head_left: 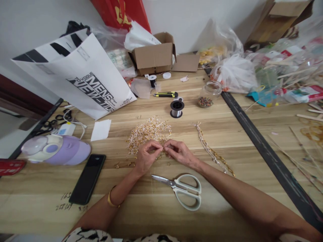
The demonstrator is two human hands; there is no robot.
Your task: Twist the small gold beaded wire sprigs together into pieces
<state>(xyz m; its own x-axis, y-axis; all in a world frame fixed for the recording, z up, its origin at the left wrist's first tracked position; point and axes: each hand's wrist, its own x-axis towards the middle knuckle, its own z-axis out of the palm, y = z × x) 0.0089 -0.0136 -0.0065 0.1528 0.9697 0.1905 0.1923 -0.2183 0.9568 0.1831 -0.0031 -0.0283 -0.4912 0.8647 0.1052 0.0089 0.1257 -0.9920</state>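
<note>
My left hand [147, 155] and my right hand [178, 152] meet fingertip to fingertip, each pinched closed. What they pinch is too small to make out; a few gold bits show just beneath the fingers. A pile of small gold and clear beads [145, 131] lies right behind and beside my left hand. Scissors with pale handles [188, 191] rest in front of both hands, blades slightly apart and pointing left. To the right, beaded strands [210, 151] in gold and clear lie stretched out, tied at their far end.
Behind the beads stand a wire spool [176, 109], a yellow utility knife [165, 94] and a glass jar [209, 94] with small beads. A black phone [87, 179] and a purple bottle [60, 149] lie left. Bags and a cardboard box [153, 55] line the back.
</note>
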